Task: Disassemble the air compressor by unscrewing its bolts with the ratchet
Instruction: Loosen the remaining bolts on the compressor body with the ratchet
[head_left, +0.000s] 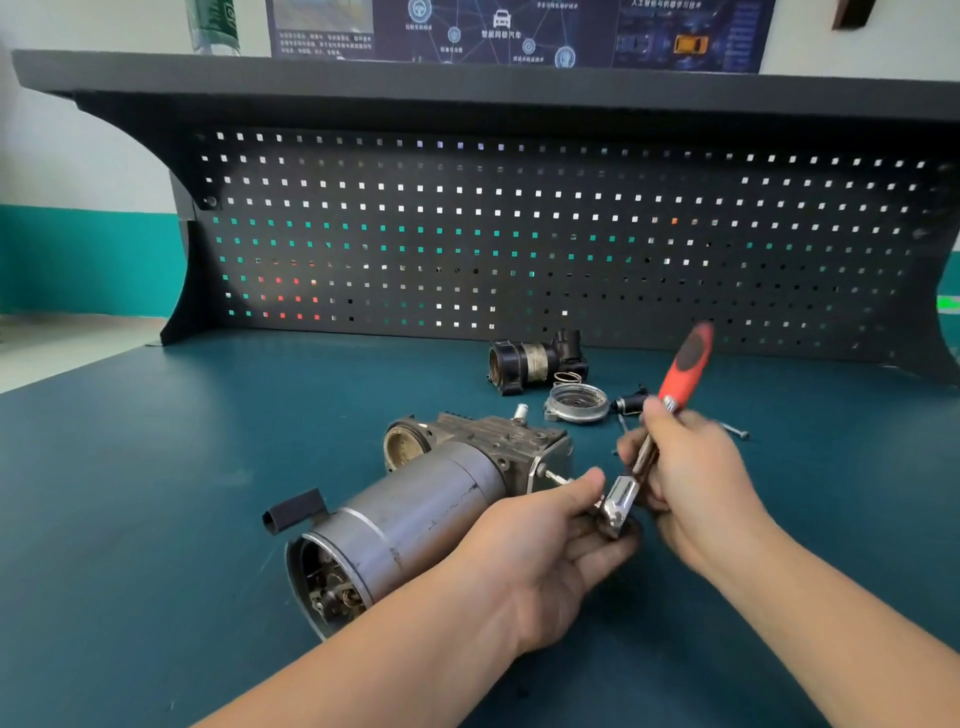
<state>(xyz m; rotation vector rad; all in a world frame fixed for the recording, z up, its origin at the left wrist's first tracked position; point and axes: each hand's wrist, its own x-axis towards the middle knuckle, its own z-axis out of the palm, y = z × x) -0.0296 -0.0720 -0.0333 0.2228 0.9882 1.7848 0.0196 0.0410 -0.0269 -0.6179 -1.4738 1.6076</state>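
Lying on its side on the teal bench top (156, 519), the air compressor (415, 499) points its open motor end, with brushes and windings visible, toward the near left; its finned cast head faces the far right. A black connector block (293, 512) sticks out from the motor housing on the left. A long bolt (555, 477) protrudes from the compressor's right end. The left hand (545, 545) reaches across the motor housing, thumb and fingers curled around the chrome head of the ratchet (644, 457) just off the bolt's tip; whether the socket sits on the bolt cannot be told. The right hand (696, 467) grips the ratchet's steel shank below the red and black handle, which tilts up and away to the right, slightly blurred. Behind, toward the pegboard (519, 234): a detached black cylindrical part (535, 361), a coil spring (566, 378) just in front of it, a round metal cover ring (576, 404), a small dark fitting (631, 401) beside the ring, and a loose bolt (735, 430) lying flat to the right of the right hand. A dark shelf (467, 83) tops the pegboard, with a blue poster (519, 31) on the wall above.
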